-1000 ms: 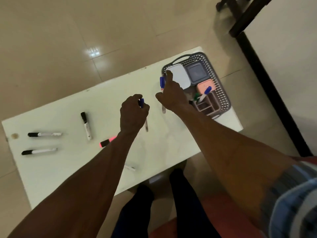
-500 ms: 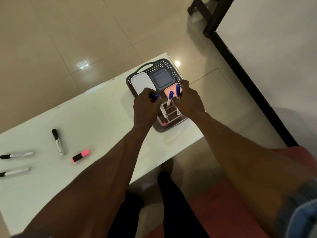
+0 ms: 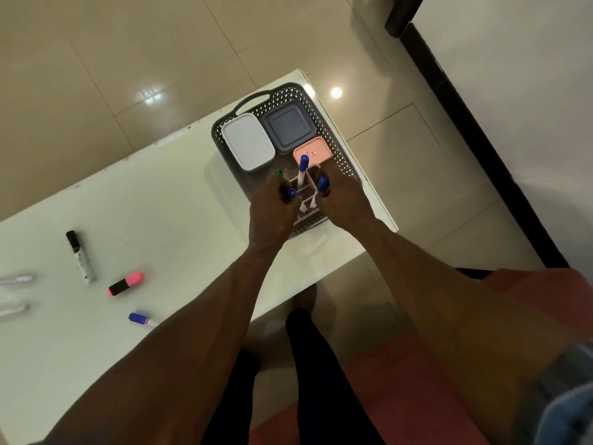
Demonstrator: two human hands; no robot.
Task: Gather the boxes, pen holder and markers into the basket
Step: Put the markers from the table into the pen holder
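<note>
A dark perforated basket (image 3: 340,146) sits at the table's right end. It holds a white box (image 3: 247,141), a grey box (image 3: 287,127), a pink box (image 3: 316,149) and a pink pen holder (image 3: 306,191). A blue-capped marker (image 3: 302,170) stands in the holder, and a green cap (image 3: 278,172) shows beside it. My left hand (image 3: 271,208) is closed on a blue-capped marker (image 3: 291,193) above the holder. My right hand (image 3: 343,200) grips another blue-capped marker (image 3: 322,185) whose tip points down into the holder.
On the white table (image 3: 167,213) lie a black-capped marker (image 3: 80,256), a pink highlighter (image 3: 126,283) and a blue-capped marker (image 3: 141,318). Two blurred markers (image 3: 14,293) lie at the left edge. Tiled floor surrounds the table, and a dark frame (image 3: 481,149) runs along the right.
Both hands carried their blue markers from mid-table right to the basket and lowered them over the pen holder. The camera view shifted with them.
</note>
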